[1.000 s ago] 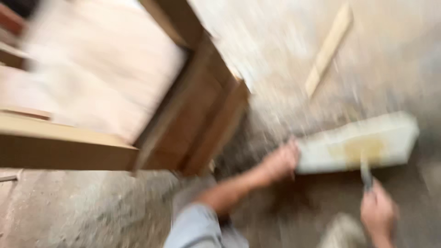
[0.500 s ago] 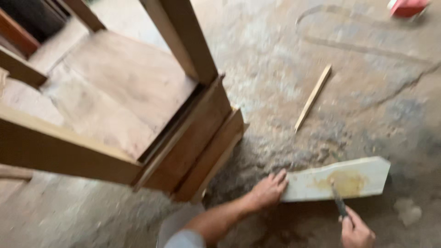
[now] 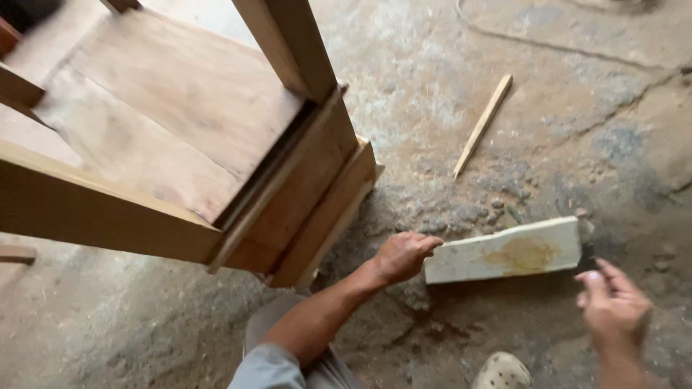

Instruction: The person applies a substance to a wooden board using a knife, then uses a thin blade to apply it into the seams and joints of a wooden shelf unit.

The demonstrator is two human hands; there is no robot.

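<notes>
Under me is a rough concrete floor (image 3: pixel 577 108), grey and tan, stained, dusty and cracked, with small stones scattered over it. A thin wooden stick (image 3: pixel 483 126) lies loose on it, well apart from anything else. To my left stands a big wooden frame (image 3: pixel 288 194) of thick brown beams with a plank shelf (image 3: pixel 166 122) inside. The light is soft and even.

- One white flat board (image 3: pixel 504 252) with a yellow stain, lying on the floor at near right.
- One thin wooden stick (image 3: pixel 483 124), far right of centre.
- One wooden furniture frame (image 3: pixel 216 144), on the left.
- Two hands: left hand (image 3: pixel 404 256), right hand (image 3: pixel 613 310).
- One pale shoe (image 3: pixel 502 372), at the near edge.
</notes>
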